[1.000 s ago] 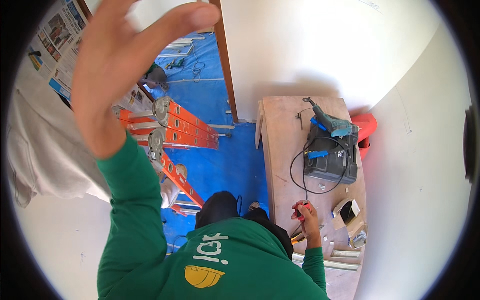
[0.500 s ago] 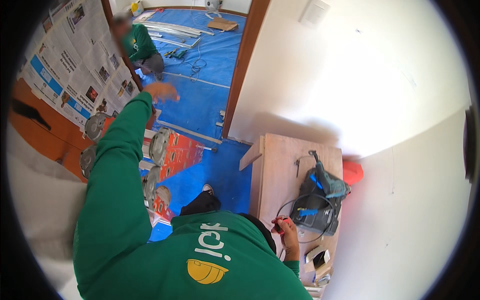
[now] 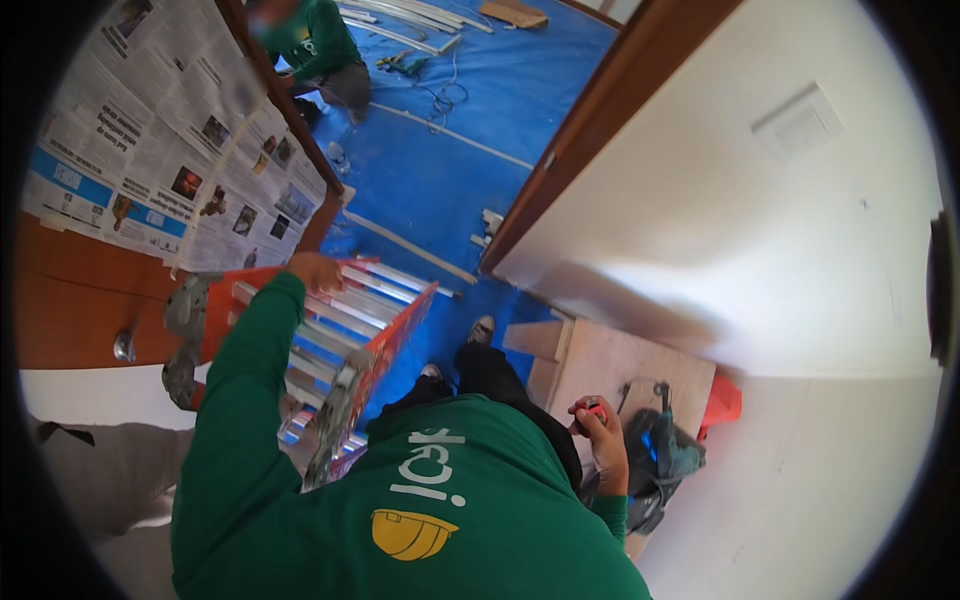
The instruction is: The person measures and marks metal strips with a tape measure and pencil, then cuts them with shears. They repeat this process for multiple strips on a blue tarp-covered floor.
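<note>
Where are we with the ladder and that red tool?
Looks done: left hand has reached the top of the orange ladder and rests on it. In hand: right hand grips a small red tool above the wooden board. Left: the grey bag lies untouched.

Left hand [image 3: 313, 270] dropped from raised, open – now on orange ladder [image 3: 330, 340] top.

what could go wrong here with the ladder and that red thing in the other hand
1. The left hand rests on the top of the orange ladder with only one hand; if it shifts, the person may struggle to steady it.
2. The right hand holds a small red tool, so it is not free to catch anything.
3. The power tool and its cable lie on the wooden board near the feet: a likely trip hazard.
</note>
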Demonstrator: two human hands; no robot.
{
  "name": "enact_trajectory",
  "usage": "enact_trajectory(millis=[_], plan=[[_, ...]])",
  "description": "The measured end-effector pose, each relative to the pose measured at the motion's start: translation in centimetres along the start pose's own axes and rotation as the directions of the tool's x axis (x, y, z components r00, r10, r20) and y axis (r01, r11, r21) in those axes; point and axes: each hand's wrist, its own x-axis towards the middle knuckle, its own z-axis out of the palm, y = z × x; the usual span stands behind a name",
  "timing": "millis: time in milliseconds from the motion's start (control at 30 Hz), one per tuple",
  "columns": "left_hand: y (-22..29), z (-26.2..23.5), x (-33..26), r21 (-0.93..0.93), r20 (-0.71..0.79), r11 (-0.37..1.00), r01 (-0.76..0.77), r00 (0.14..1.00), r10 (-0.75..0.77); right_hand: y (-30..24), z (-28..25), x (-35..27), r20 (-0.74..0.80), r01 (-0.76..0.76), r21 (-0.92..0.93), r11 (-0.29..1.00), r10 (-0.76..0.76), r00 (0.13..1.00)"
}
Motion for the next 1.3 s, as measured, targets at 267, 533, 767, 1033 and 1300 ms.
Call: enact_trajectory(millis=[267,533,767,1033,1300], plan=[[2.9,-2.3,-1.1,-0.013,-0.256,0.955,0.297,0.922,-0.290,-13.9,1.9,14.4,0.267,0.169,-0.361,0.917,-0.072,0.961],[0.4,-3.7,0.6,-0.148,-0.219,0.885,0.442,0.858,-0.465,-21.8,5.4,18.9,0.468,0.366,-0.517,0.774,-0.103,0.878],[-2.0,0.5,1.9,-0.247,-0.137,0.886,0.392,0.891,-0.432,-25.7,11.2,22.8,0.452,0.272,-0.520,0.810,-0.009,0.892],[-8.0,4.5,7.1,-0.309,-0.185,0.928,0.209,0.944,-0.274,-28.6,23.9,36.2,0.443,0.269,-0.444,0.854,-0.052,0.895],[-14.8,-8.9,10.8,-0.551,0.158,0.749,0.368,0.927,-0.340,-30.9,34.6,47.2,0.147,-0.140,-0.529,0.837,0.252,0.957]])
